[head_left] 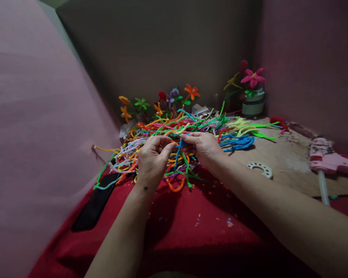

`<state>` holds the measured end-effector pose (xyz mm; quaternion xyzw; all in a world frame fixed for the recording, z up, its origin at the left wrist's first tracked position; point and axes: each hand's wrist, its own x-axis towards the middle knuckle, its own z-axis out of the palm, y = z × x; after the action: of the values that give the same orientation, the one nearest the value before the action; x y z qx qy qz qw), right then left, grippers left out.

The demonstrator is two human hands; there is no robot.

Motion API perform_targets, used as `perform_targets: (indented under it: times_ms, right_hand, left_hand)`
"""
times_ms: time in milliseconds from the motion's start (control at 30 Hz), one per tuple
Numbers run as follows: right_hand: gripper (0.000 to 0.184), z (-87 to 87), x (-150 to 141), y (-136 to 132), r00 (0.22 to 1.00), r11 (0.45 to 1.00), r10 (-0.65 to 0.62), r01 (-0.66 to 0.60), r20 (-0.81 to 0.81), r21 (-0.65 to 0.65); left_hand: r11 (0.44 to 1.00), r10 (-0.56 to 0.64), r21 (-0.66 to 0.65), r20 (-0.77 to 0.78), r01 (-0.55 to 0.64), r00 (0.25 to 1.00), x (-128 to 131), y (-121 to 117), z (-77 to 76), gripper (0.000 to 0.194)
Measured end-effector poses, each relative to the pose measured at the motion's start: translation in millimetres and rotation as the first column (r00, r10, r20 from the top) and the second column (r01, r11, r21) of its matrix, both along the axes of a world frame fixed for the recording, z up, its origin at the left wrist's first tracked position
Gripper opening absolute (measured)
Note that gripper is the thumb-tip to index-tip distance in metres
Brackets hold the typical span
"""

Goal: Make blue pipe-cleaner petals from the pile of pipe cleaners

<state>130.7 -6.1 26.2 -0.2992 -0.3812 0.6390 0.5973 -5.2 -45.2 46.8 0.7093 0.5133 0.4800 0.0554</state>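
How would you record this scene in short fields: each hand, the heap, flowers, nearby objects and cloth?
Right hand: holds a blue fuzzy stem
Left hand: beside it, contact unclear
Heap: fuzzy stems, many colours, around the hands
Flowers: several colours, along the back
Right side: pink glue gun, pale C-shaped piece
Left side: flat black object
Cloth: red, with small scraps
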Motion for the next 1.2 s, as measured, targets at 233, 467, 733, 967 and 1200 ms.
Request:
perform_targets:
  times_ms: [233,467,733,967,1200]
  right_hand:
    - [0.023,-2.4,-2,-3,0.996,0.997,0.078,-0.079,0.035,0.023]
    - [0.015,-5.8,-10,-8,0.980,0.977,0.197,-0.193,-0.031,0.085]
    - [0.033,-2.5,-11,-8,0.990,0.971,0.142,-0.142,0.012,0.192]
    - [0.040,-1.7,-11,-14,0.939,0.914,0.325,-0.342,0.109,0.218]
    - [0.040,-2.1,-9,-12,0.919,0.897,0.373,-0.393,0.130,0.203]
  left_hand:
    - [0.964,-0.080,-0.253,-0.004,0.076,0.997,-2,6,-0.1,0.016]
    - [0.961,-0.103,-0.250,0.062,0.115,0.993,-6,11,-8.5,0.008]
    - [0.880,-0.151,-0.343,0.451,0.327,0.880,-6,6,4.9,0.023]
    - [0.654,-0.253,-0.444,0.635,0.613,0.730,-22,10,9.2,0.030]
    - [0.709,-0.245,-0.481,0.518,0.516,0.820,-22,6,12.1,0.021]
